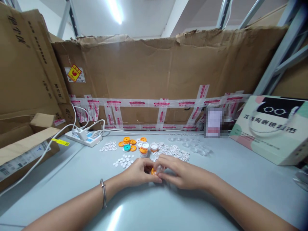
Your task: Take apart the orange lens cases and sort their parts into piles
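My left hand [139, 172] is closed around a small orange round piece [153, 171], its thumb along the near side. Against it from the right, my right hand [180, 172] pinches a clear plastic piece [159, 169]; the fingers partly cover both. Just beyond the hands lie stacked orange and white round caps [143, 147], loose orange caps [132, 148] and a teal one [126, 147]. Perforated white discs [174, 152] spread behind my right hand. Small plain white discs [124, 161] lie beyond my left hand, with another group of white rings [108, 146] farther left.
Clear plastic cups [199, 148] lie at the back right. A power strip [84, 137] with white cables sits back left beside an open carton [26, 150]. A large cardboard sheet [144, 73] walls off the back. A printed box [267, 131] stands at the right.
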A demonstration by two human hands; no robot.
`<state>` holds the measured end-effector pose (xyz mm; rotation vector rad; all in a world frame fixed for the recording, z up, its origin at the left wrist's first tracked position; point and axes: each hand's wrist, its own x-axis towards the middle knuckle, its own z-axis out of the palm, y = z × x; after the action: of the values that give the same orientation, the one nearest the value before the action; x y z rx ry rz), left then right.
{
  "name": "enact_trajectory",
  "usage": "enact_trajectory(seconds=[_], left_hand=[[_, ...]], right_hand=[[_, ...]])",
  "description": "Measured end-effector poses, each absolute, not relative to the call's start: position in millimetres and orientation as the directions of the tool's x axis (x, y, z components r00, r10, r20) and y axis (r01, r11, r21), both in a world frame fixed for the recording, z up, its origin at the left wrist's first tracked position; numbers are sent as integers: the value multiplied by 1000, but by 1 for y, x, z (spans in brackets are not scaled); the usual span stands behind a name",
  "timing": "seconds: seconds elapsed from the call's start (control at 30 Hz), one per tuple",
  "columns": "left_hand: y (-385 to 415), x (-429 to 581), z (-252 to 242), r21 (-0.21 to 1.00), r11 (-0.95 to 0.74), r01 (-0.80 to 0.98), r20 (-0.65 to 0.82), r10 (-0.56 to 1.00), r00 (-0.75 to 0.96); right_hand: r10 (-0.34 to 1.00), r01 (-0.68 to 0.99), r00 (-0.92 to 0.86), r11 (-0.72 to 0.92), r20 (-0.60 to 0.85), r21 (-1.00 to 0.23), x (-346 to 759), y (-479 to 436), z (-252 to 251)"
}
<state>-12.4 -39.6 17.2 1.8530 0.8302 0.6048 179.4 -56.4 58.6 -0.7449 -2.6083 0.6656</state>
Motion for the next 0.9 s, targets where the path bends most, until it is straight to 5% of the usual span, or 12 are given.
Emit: enact_trajectory(seconds=[0.3,0.43,0.53,0.67,0.77,0.9], left_hand=[[-46,-8,14,843,-386,375,120,814,568],[-46,-8,18,894,-324,308,63,773,631],[-46,-9,23,901,-308,306,37,757,653],[-46,-9,25,908,-290,302,20,752,659],[-47,-9,24,905,-285,316,10,756,655],[-47,-10,23,892,-300,338,11,762,647]], right_hand=[[862,735,-497,478,96,-481,159,-62,47],[753,593,-616,636,231,-494,166,-60,55],[778,546,-554,609,297,-576,179,-54,67],[876,582,-367,480,314,-657,213,-34,80],[949,669,-42,260,314,-696,262,-14,82],[929,873,241,-82,281,-480,335,7,73]])
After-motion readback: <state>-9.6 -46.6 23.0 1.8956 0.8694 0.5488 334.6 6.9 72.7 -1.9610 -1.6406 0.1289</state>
